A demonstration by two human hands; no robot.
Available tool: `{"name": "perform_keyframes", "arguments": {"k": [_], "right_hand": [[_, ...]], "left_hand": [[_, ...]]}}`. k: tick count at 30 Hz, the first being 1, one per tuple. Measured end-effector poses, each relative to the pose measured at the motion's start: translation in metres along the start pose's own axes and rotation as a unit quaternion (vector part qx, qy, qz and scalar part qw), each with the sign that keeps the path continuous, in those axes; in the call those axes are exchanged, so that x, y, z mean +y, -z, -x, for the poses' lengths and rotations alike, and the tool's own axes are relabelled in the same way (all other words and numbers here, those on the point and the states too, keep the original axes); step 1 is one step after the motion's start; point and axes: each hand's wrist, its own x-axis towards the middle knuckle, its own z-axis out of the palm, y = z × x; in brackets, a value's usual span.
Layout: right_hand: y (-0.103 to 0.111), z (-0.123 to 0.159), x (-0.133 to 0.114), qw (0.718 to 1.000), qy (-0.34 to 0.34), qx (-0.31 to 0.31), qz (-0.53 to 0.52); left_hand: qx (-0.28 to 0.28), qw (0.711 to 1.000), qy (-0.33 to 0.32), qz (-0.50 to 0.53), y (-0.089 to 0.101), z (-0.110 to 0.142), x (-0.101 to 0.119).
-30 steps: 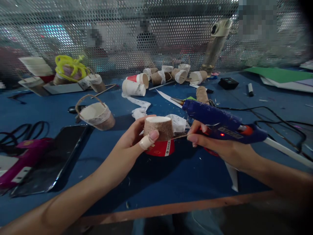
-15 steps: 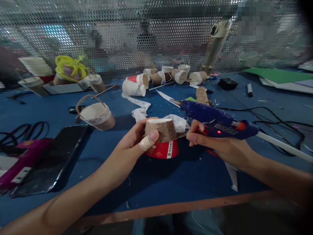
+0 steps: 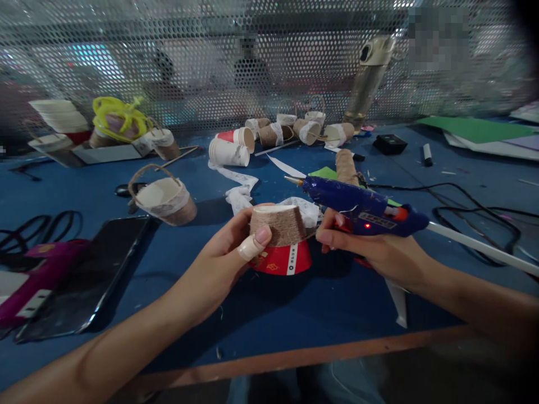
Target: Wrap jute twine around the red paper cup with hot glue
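My left hand (image 3: 236,247) grips an upside-down red paper cup (image 3: 280,260), thumb in front and fingers behind. Brown twine (image 3: 284,225) is wound in rows around the half of the cup that faces up. From the cup's right side a short taut length of twine runs to the pinched fingertips of my right hand (image 3: 353,238). That same hand also holds a blue hot glue gun (image 3: 349,199), its nozzle pointing left above and behind the cup. A red light glows on the gun, and a white glue stick (image 3: 475,244) sticks out of its back.
Left of my hands stand a twine-wrapped cup basket (image 3: 166,202), a black phone (image 3: 88,280) and a purple glue gun (image 3: 50,269). Behind lie white lace (image 3: 240,193), paper cups (image 3: 229,151) and a twine roll (image 3: 346,166). A bottle (image 3: 370,78) stands by the mesh screen (image 3: 202,73).
The cup has turned and tipped slightly in my left hand, showing more of its red part. My right hand and the glue gun have shifted a little left, nearer the cup.
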Motion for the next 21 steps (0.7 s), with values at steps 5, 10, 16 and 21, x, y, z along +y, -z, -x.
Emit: {"name": "perform_keyframes", "arguments": {"k": [5,10,16,21], "right_hand": [[-0.0009,-0.0018,-0.0002,0.999,0.003,-0.014,-0.031],[-0.0025,-0.0027,-0.0027,0.999,-0.003,-0.015,-0.033],[-0.0042,-0.0029,-0.003,0.998,-0.025,0.001,-0.051],[-0.0071,-0.0032,-0.002,0.996,-0.04,0.017,-0.08]], "left_hand": [[0.009,1.0,0.0,-0.005,0.0003,0.0003,-0.0011],[-0.001,1.0,0.001,0.004,-0.0013,-0.0003,-0.0002],[-0.018,1.0,-0.003,0.005,0.0018,0.0011,-0.002],[-0.016,1.0,-0.01,-0.008,0.0034,0.0014,-0.0041]]}}
